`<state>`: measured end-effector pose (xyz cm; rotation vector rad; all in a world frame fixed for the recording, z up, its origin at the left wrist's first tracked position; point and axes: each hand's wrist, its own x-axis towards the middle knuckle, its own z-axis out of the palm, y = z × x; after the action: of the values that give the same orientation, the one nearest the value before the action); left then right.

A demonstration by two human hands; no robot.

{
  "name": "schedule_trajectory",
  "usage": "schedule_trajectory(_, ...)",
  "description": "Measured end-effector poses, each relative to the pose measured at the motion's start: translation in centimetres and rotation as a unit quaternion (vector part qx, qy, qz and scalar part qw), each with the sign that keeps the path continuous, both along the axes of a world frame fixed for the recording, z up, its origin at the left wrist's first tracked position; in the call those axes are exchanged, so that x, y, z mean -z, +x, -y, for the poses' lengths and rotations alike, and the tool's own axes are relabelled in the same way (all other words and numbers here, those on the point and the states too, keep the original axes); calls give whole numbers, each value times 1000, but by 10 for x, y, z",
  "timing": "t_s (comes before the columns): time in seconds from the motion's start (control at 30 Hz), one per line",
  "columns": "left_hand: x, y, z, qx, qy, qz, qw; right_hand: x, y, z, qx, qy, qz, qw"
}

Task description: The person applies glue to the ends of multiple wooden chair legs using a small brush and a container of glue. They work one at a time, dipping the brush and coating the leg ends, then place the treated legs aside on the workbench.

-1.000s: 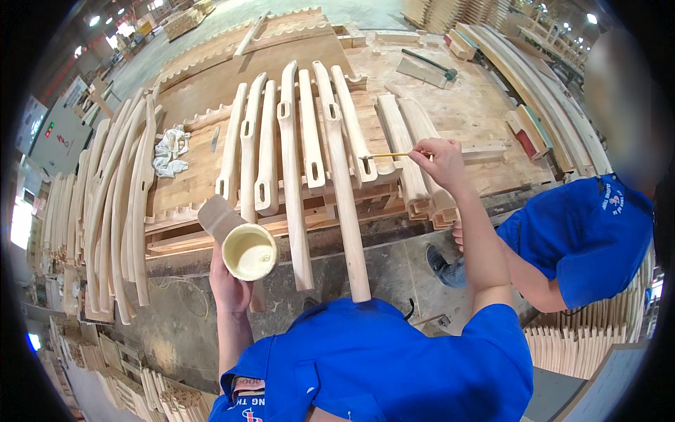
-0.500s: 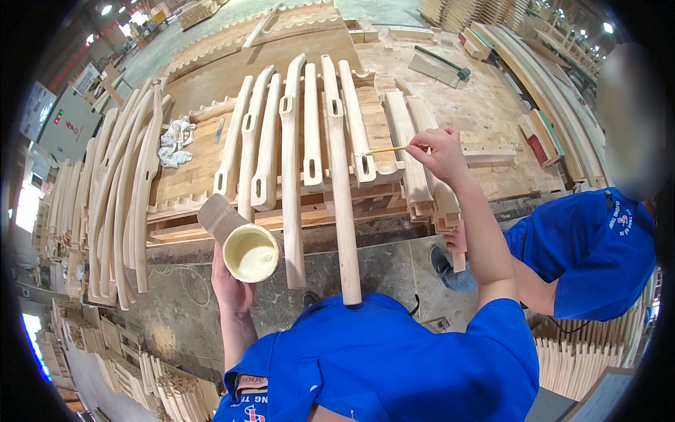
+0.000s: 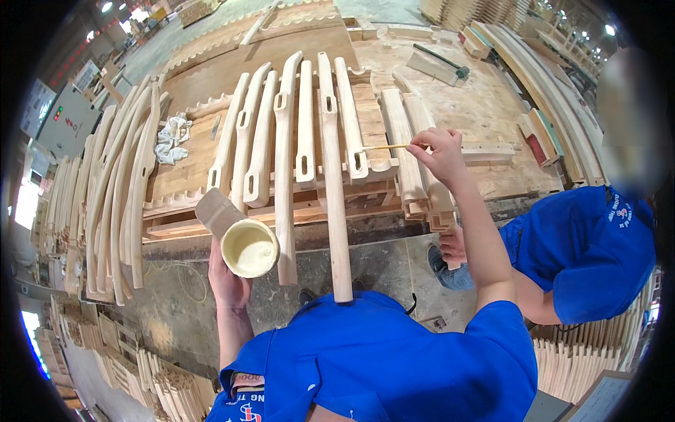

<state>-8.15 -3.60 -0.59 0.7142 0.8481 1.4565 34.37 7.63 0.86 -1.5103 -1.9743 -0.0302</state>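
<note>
My left hand [image 3: 228, 285] is closed around a round tub [image 3: 240, 271] of pale cream paste, its mouth facing up. A flat brownish flap [image 3: 216, 209] sticks out from the tub's far left side. Between its pinched fingertips, my right hand [image 3: 441, 158] holds a thin yellowish stick [image 3: 388, 147]. The stick points left, its tip at the near end of a pale wooden piece [image 3: 349, 126], just above an oval slot. Whether the tip touches the wood is hard to tell. Several similar slotted pieces lie side by side to the left, including a longer rail [image 3: 336, 211] reaching toward me.
A person in blue [image 3: 576, 253] stands close on my right, one hand [image 3: 453, 246] near stacked wooden bars [image 3: 404, 148]. A hammer [image 3: 450, 63] lies farther back on the table. A white rag [image 3: 172, 137] and curved wooden parts [image 3: 112, 190] are at left.
The whole view has shifted slightly, with the wooden pieces now a little farther left. The stick's tip stays by the same slot. More fingers of the other person's hand show.
</note>
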Motion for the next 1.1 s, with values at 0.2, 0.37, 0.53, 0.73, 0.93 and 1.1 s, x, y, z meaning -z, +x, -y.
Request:
schedule_trajectory(0.2,5,-1,3,7,9,19,1000,11,2,20,-15,49,2,999)
schedule_trajectory(0.37,4,0,5,-12,-7,10,1000,10,-6,36,-41,91,-44,994)
schedule_trajectory(0.53,3,4,4,-17,-15,23,999,11,-11,40,-23,120,9,992)
schedule_trajectory(0.73,11,6,5,1,11,7,1000,15,-20,37,-13,117,-3,993)
schedule_trajectory(0.93,5,9,7,-16,-13,38,999,11,-19,34,-40,129,12,991)
schedule_trajectory(1.1,8,5,5,-13,1,40,999,13,-17,15,39,137,9,990)
